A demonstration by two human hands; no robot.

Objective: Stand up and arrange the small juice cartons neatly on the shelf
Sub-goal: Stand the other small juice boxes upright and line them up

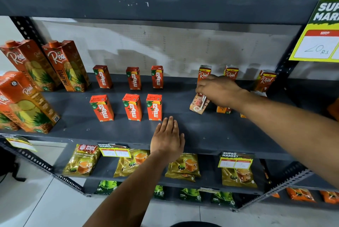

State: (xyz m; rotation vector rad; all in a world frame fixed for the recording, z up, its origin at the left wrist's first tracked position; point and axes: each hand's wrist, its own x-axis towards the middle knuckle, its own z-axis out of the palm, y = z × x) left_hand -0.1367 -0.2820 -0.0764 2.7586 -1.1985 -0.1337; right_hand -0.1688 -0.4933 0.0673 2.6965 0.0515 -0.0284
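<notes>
One dark grey shelf (pixel 183 131) spans mid-frame — six Maaza cartons (pixel 133 106) upright at centre. Right hand (pixel 218 90) pinches a tilted small Real carton (pixel 199 104), right of centre, partly hidden; left hand (pixel 167 139) lies flat, empty.

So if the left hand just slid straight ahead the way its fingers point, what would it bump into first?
Probably the nearest Maaza carton, just beyond the left hand lying flat on the shelf; it might narrowly pass on the carton's right.

Partly hidden behind the right hand (pixel 218 90) and forearm: 2 small front-row cartons (pixel 223 109), brand unreadable; cut off at the right edge, the price sign (pixel 320 32).
</notes>
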